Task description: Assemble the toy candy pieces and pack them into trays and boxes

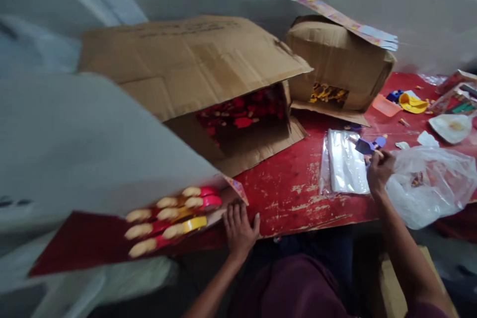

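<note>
My left hand (240, 228) lies with its fingers stretched out on the end of a printed card (235, 188) at the table's front edge. Left of it, several small pink, red and yellow pieces with rounded beige ends (173, 216) lie in rows. My right hand (380, 171) pinches a small purple plastic piece (367, 146) with a beige tip, above a stack of clear plastic bags (346, 164). Beside that hand lies a crumpled clear plastic bag (432, 179) with something small and dark inside. The fingertips of my right hand are partly hidden.
A large cardboard box (194, 64) on its side holds red pieces; a smaller box (343, 59) shows yellow ones, with printed card strips (346, 20) on top. Farther right on the red table (276, 189) are a yellow cap-like piece (413, 103), an orange tray (386, 105) and a white dish (450, 126).
</note>
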Action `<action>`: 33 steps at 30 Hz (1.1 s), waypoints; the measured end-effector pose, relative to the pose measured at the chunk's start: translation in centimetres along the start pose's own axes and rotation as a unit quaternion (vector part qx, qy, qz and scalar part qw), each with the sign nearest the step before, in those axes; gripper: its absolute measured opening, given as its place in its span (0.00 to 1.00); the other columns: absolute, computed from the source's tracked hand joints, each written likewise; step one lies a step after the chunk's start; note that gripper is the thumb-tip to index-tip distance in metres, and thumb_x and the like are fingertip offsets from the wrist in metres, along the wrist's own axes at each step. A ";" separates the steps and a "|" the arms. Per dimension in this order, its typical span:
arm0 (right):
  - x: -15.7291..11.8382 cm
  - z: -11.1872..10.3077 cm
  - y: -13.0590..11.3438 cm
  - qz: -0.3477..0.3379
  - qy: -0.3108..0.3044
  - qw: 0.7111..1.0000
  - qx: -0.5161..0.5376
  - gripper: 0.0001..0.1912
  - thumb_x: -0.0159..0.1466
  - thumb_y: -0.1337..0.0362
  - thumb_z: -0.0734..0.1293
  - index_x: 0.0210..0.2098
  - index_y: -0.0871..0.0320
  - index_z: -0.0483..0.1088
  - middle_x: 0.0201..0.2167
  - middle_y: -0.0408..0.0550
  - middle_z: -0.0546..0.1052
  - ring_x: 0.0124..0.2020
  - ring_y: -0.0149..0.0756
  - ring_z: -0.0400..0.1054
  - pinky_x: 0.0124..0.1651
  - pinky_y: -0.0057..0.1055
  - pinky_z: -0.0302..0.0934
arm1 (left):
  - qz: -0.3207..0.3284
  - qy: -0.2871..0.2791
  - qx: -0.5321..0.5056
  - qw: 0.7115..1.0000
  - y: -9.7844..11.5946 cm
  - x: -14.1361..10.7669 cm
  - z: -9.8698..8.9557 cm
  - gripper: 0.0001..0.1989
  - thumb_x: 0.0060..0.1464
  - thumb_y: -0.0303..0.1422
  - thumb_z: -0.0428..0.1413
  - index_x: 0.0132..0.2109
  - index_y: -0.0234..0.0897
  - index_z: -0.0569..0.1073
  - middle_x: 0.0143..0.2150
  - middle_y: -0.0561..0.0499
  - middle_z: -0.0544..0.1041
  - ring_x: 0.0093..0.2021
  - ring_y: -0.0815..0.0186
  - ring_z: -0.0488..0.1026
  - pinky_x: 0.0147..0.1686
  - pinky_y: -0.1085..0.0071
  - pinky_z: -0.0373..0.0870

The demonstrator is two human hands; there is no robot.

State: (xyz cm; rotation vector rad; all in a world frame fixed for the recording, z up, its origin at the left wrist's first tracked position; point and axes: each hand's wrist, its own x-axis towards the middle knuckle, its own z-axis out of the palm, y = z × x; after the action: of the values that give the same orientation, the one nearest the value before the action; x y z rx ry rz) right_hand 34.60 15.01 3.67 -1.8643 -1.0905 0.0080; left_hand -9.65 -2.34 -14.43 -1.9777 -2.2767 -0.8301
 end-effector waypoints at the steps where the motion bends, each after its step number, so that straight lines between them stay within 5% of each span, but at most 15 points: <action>1: -1.1 -1.0 -1.0 -0.030 0.007 0.999 0.038 0.21 0.69 0.53 0.61 0.55 0.61 0.64 0.42 0.55 0.76 0.40 0.41 0.73 0.45 0.38 0.66 | -0.006 -0.002 -0.004 1.000 0.2 0.2 -0.2 0.35 0.62 0.40 0.53 0.69 0.24 0.58 0.69 0.25 0.62 0.74 0.39 0.49 0.70 0.37 0.47; 4: -4.5 -3.6 -4.9 -0.091 -0.052 0.983 0.150 0.21 0.67 0.52 0.66 0.55 0.57 0.67 0.38 0.48 0.76 0.34 0.36 0.73 0.38 0.34 0.68 | -0.015 0.024 -0.044 0.999 1.8 0.3 -1.7 0.37 0.62 0.40 0.53 0.72 0.25 0.53 0.70 0.25 0.60 0.74 0.41 0.50 0.70 0.38 0.49; 7: -8.3 -4.8 -9.7 -0.102 -0.216 0.951 0.198 0.19 0.66 0.53 0.68 0.52 0.56 0.69 0.36 0.46 0.77 0.32 0.34 0.73 0.33 0.31 0.68 | 0.050 0.070 -0.125 0.988 5.4 0.2 -4.8 0.40 0.64 0.39 0.52 0.74 0.31 0.44 0.71 0.27 0.59 0.74 0.46 0.52 0.69 0.42 0.54; 10: -12.3 -4.7 -13.8 -0.092 -0.349 0.905 0.225 0.17 0.67 0.55 0.69 0.51 0.55 0.70 0.36 0.46 0.77 0.30 0.32 0.72 0.31 0.30 0.68 | 0.114 -0.014 -0.235 0.965 9.7 0.7 -7.4 0.37 0.68 0.41 0.47 0.75 0.32 0.41 0.70 0.31 0.62 0.72 0.54 0.59 0.66 0.54 0.65; 13: -16.0 -3.4 -16.3 -0.095 -0.406 0.873 0.251 0.17 0.68 0.55 0.68 0.53 0.53 0.69 0.36 0.46 0.77 0.29 0.31 0.71 0.32 0.29 0.68 | 0.084 -0.065 -0.294 0.950 11.1 1.4 -8.2 0.29 0.70 0.41 0.46 0.72 0.35 0.54 0.61 0.37 0.74 0.60 0.59 0.73 0.58 0.61 0.73; 16: -19.1 -1.6 -17.2 -0.112 -0.480 0.830 0.259 0.21 0.67 0.54 0.70 0.56 0.52 0.67 0.39 0.46 0.76 0.33 0.33 0.72 0.33 0.30 0.69 | 0.040 -0.050 -0.338 0.939 9.3 1.1 -8.2 0.21 0.71 0.39 0.46 0.65 0.34 0.65 0.50 0.41 0.79 0.49 0.61 0.78 0.49 0.64 0.78; 19: -21.5 0.3 -17.7 -0.169 -0.582 0.769 0.204 0.16 0.65 0.54 0.72 0.48 0.54 0.72 0.35 0.46 0.77 0.33 0.37 0.73 0.34 0.33 0.71 | 0.003 0.004 -0.334 0.942 6.5 0.0 -8.7 0.19 0.70 0.39 0.48 0.61 0.34 0.69 0.49 0.41 0.79 0.50 0.61 0.78 0.50 0.63 0.77; 24: -25.9 4.0 -19.0 -0.318 -0.519 0.772 0.183 0.14 0.66 0.60 0.70 0.51 0.54 0.73 0.45 0.52 0.79 0.45 0.43 0.76 0.46 0.40 0.73 | -0.151 0.106 -0.221 0.958 2.3 -1.7 -8.4 0.22 0.70 0.39 0.48 0.64 0.34 0.66 0.60 0.37 0.73 0.63 0.57 0.69 0.62 0.56 0.69; 29: -29.5 8.5 -19.3 -0.450 -0.524 0.694 0.205 0.20 0.68 0.68 0.64 0.59 0.51 0.69 0.52 0.53 0.78 0.54 0.45 0.74 0.55 0.46 0.72 | -0.160 0.062 -0.107 0.979 -1.1 -3.1 -5.7 0.26 0.67 0.37 0.49 0.67 0.29 0.64 0.66 0.34 0.68 0.63 0.51 0.68 0.59 0.53 0.69; 33: -30.1 10.0 -18.9 -0.506 -0.544 0.642 0.188 0.26 0.67 0.74 0.60 0.63 0.52 0.65 0.56 0.55 0.76 0.58 0.45 0.71 0.58 0.47 0.70 | -0.149 0.005 -0.056 0.987 -2.4 -3.4 -4.9 0.26 0.64 0.36 0.50 0.66 0.30 0.66 0.67 0.35 0.69 0.54 0.49 0.72 0.54 0.52 0.69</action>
State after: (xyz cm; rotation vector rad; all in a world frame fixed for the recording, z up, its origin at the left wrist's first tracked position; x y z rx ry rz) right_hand -0.58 4.61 -0.74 -0.4825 -2.5848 0.7292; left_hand -12.80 -7.56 -12.37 -1.6868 -2.6167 -1.0047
